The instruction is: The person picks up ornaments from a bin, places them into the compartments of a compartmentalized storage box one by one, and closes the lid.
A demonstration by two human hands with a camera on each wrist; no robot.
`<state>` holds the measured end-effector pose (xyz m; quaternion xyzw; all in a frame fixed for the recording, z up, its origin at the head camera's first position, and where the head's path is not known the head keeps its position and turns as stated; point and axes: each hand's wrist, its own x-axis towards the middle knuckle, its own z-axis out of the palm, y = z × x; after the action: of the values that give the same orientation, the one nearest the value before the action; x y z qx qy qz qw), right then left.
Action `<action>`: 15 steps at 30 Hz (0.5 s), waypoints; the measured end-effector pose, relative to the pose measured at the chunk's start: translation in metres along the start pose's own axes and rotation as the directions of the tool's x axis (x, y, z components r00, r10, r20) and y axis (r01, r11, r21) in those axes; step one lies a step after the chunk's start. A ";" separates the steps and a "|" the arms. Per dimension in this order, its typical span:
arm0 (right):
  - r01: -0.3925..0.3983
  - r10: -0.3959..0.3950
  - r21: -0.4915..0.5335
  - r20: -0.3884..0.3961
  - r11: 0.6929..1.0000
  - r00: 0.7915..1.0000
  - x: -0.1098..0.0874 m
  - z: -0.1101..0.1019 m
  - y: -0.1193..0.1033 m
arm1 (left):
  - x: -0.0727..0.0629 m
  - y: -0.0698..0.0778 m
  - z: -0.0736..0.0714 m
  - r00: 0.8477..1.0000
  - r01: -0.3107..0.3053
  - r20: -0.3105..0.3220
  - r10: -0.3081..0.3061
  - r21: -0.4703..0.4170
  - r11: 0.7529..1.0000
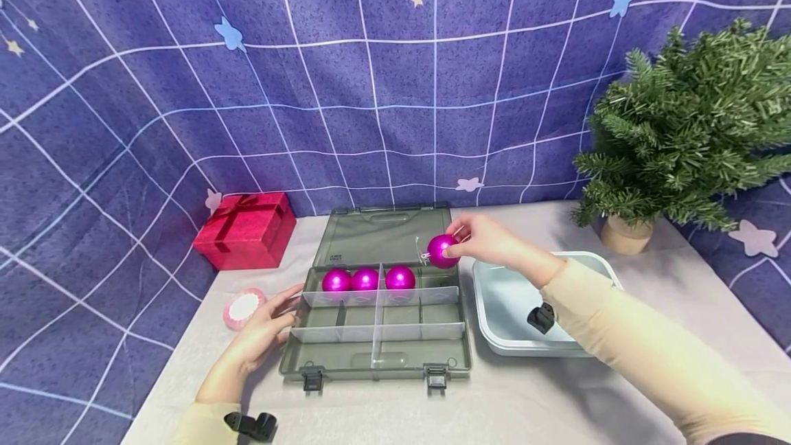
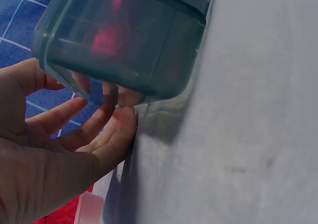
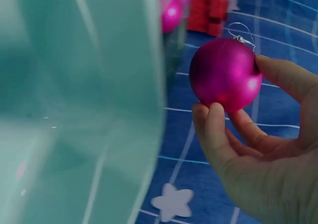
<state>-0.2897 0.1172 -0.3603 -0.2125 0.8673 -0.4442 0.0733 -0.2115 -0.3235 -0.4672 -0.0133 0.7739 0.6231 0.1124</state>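
My right hand (image 1: 491,240) pinches a shiny magenta Christmas bauble (image 1: 443,253) between thumb and fingers, above the back right of a grey see-through divider box (image 1: 426,343). Its silver cap and thread loop (image 3: 241,37) show in the right wrist view. Three similar baubles (image 1: 336,282) lie in the box's back row, two in the left compartment and one in the right. My left hand (image 1: 259,335) touches the box's left side with its fingertips, fingers loosely extended. The box's lid (image 1: 364,235) lies folded back behind it.
A pale blue tub (image 1: 494,345) stands right of the box, under my right forearm. A small artificial fir tree (image 1: 686,136) is at the back right. A red gift box (image 1: 247,232) sits back left, and a pink-and-white round item (image 1: 242,309) lies beside my left hand.
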 end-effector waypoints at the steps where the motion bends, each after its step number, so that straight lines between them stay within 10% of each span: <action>1: -0.012 0.012 -0.018 0.005 1.000 1.000 0.003 0.003 0.002 | 0.000 0.000 0.000 1.000 0.000 0.000 0.000 -0.001 1.000; 15: -0.034 0.080 -0.322 0.129 0.946 0.988 0.021 0.029 0.012 | 0.000 0.001 0.000 1.000 0.001 -0.001 -0.001 0.000 1.000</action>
<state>-0.3034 0.0926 -0.3860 -0.2269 0.9262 -0.2798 0.1115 -0.2118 -0.3234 -0.4665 -0.0142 0.7739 0.6231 0.1124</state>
